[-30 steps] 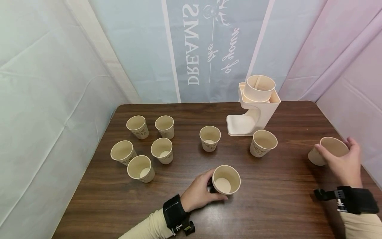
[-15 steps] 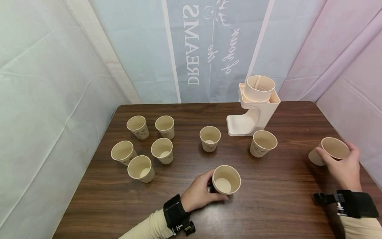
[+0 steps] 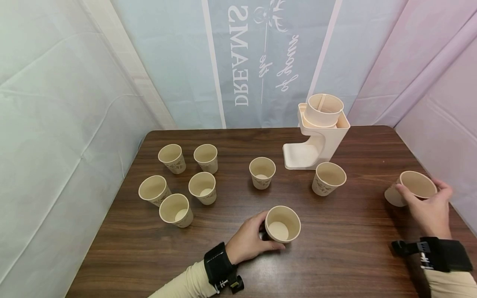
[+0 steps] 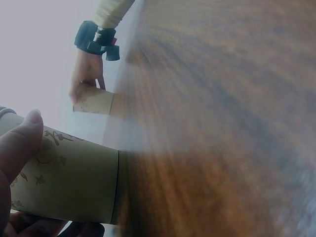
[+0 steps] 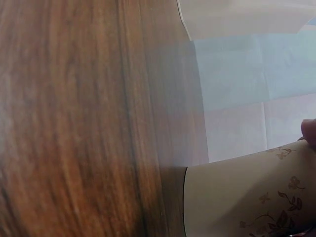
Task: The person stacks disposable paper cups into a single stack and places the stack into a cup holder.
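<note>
My left hand (image 3: 249, 239) grips a beige paper cup (image 3: 284, 227) near the middle front of the table, thumb on the near side and fingers round the far side. In the left wrist view that cup (image 4: 76, 180) shows a brown leaf print, and its base meets the table. At the far right, my right hand (image 3: 431, 210) holds another paper cup (image 3: 395, 196) between thumb and fingers; most of the fingers are hidden behind it. The right wrist view shows this cup (image 5: 237, 202) with its base on the wood and a fingertip by its rim.
Several upright paper cups (image 3: 175, 211) stand in a group at the left. One cup (image 3: 262, 169) stands mid-table, another cup (image 3: 328, 180) beside a cream stand (image 3: 331, 142) with a round container (image 3: 323, 118) on top. Fabric walls (image 3: 261, 62) border the dark wooden table (image 3: 149, 260).
My right hand has shifted slightly lower around its cup, and its fingers sit lower at the far side. The left hand and the other cups look the same.
</note>
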Demonstrator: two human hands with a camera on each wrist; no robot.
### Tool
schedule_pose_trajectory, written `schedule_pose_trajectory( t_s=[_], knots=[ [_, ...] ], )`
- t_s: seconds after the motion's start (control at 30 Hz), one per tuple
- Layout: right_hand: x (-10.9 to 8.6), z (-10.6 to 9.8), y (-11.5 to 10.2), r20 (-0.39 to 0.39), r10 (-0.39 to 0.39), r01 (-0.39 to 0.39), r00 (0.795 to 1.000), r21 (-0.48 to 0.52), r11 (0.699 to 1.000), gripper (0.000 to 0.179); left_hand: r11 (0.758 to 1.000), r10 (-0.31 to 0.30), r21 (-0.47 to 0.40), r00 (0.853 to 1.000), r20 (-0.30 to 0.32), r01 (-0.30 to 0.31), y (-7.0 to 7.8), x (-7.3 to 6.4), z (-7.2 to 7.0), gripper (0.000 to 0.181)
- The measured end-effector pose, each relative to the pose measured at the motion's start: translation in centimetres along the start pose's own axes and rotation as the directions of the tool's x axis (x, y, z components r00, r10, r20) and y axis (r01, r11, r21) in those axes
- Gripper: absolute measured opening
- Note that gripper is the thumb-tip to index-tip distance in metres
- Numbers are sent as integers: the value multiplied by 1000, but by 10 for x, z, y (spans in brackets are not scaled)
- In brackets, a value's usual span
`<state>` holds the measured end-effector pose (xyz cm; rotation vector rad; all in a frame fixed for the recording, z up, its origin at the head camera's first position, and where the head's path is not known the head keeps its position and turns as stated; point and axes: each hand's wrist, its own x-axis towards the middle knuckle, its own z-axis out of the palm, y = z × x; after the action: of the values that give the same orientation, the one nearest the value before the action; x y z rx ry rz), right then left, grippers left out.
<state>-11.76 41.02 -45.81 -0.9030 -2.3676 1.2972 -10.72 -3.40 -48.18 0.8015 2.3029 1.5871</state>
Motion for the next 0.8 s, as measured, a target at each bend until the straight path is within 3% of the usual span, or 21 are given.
schedule_pose_trajectory(
  t_s=[0.43, 0.67, 0.8],
  knots=[
    [1, 0, 2, -22, -19, 19, 1000, -18, 1000, 90, 1000, -2, -11, 1000, 2, 2, -1, 0, 1, 75],
    [-2, 0, -2, -74, 4, -2, 997, 29, 1000, 86, 1000, -7, -6, 1000, 4, 7, 0, 0, 1, 75],
    [-5, -1, -8, -99, -22, 28, 995, 61, 998, 84, 1000, -11, -8, 1000, 3, 11, 0, 0, 1, 75]
  ],
)
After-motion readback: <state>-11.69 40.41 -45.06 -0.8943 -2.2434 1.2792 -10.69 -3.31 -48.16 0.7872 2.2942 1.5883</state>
